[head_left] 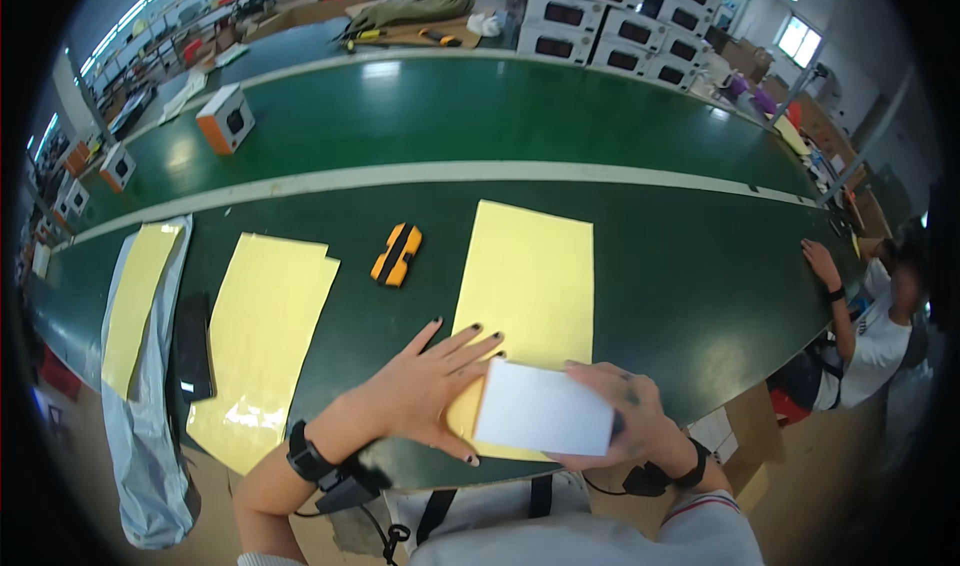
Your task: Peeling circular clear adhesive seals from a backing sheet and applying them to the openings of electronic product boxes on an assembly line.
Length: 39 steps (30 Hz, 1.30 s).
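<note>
My right hand [640,411] grips a white box [545,408] by its right end, thumb and fingers along its edges. My left hand [432,391] is spread at the box's other end, its fingers reaching over the lower left of a yellow sheet [530,276] lying beneath. Between my left thumb and forefinger shows a yellow-orange rounded part [463,409] at the box's left end; whether it belongs to the box I cannot tell. An orange and black cutter-like tool [398,255] lies beyond my left hand. Left of that hand is a second yellow sheet [262,336].
A black oblong device [194,346] and a pale plastic bag [147,446] with a yellow strip [140,296] lie at the left. White-and-orange boxes [226,119] stand on the green conveyor [400,116] beyond a pale rail. Stacked cartons [560,16] rise behind. A person [880,336] sits at the right.
</note>
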{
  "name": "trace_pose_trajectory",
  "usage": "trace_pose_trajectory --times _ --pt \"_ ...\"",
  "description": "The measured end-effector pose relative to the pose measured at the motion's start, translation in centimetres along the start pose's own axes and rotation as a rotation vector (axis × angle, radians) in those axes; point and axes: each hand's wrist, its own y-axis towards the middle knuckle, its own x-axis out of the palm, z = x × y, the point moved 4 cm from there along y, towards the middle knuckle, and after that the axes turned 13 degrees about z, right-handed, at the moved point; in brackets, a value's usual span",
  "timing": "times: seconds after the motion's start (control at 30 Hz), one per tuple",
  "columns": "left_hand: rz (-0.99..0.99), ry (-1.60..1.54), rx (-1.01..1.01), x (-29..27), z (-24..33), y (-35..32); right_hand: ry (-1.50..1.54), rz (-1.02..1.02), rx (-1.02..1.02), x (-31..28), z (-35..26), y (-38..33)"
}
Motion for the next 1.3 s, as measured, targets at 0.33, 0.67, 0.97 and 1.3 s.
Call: trace_pose_trajectory --times 0.33,0.67,0.97,1.3 --pt "-0.056 0.017 -0.144 -0.5 1.1 -0.2 -0.327 0.413 0.358 -7.8 3.4 -5.5" --pt "-0.038 0.013 -0.115 0.1 1.3 0.5 -1.357 0.749 0.418 -22.3 12.4 -9.2" --pt "-0.026 0.022 -0.143 -1.0 1.2 -0.3 -0.773 0.171 0.406 -8.4 5.6 -1.2" --pt "0.440 0.390 -0.428 -12.7 -3.6 -3.7 -0.396 -0.453 0.254 2.7 5.5 -2.2"
